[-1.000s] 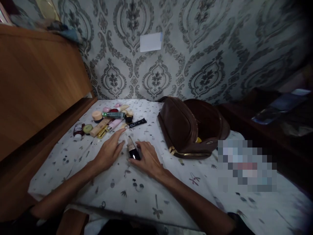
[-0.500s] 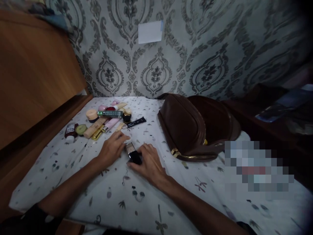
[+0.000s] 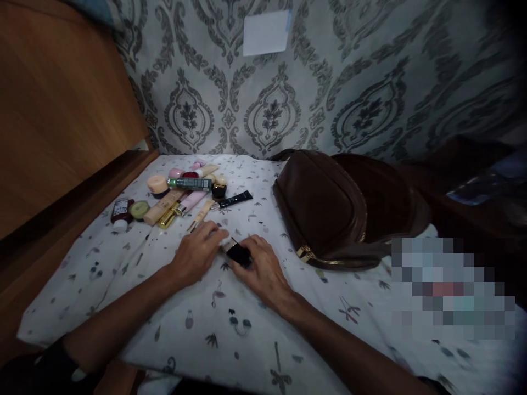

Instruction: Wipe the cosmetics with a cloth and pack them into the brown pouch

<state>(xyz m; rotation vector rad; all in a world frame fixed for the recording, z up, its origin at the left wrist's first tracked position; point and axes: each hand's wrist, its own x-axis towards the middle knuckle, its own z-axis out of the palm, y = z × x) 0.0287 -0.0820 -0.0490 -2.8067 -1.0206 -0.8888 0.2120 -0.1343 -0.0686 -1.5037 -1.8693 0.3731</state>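
A small foundation bottle (image 3: 239, 253) with a black cap and a clear, beige-tinted body lies low over the sheet between my two hands. My right hand (image 3: 263, 269) is closed round the black-capped end, thumb on the near side and fingers on the far side. My left hand (image 3: 198, 252) has its fingers closed at the other end, largely hiding the bottle's body. Something small and whitish shows at the left fingertips, too blurred to name. Just beyond the hands lie a slim beige tube (image 3: 201, 213) and a black tube (image 3: 234, 199).
A heap of cosmetics lies at the far left, with a green tube (image 3: 190, 184), a cream jar (image 3: 157, 185) and a dark red bottle (image 3: 121, 213). An open brown bag (image 3: 319, 203) stands to the right. A wooden panel (image 3: 66, 115) borders the left side.
The left fingers have moved onto the bottle's body and now cover much of it. The whole view has shifted slightly, and the bottle appears a little farther right.
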